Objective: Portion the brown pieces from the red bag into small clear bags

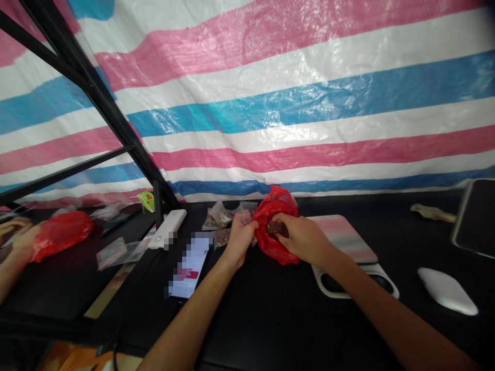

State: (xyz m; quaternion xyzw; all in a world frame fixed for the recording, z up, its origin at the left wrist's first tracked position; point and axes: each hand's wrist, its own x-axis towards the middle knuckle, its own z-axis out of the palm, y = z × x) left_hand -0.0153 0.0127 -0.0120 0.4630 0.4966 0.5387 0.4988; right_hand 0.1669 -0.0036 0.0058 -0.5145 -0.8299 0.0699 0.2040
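Note:
A red plastic bag [275, 208] sits on the black table [270, 319] at the middle, its mouth facing me. My left hand [240, 238] pinches the bag's left edge, fingers closed. My right hand [301, 236] reaches into the mouth, fingers closed on a small dark brown packet [276, 227]. Several small clear packets with brown contents [221, 219] lie just left of the bag.
A small scale [350, 242] with a pink-tinted top stands right of the bag. A white device [446, 291] and a dark tray [477, 216] lie far right. A phone [191, 265] and a white power bank [168, 228] lie left. Another person's hands [15, 237] hold a red bag [62, 232] at far left.

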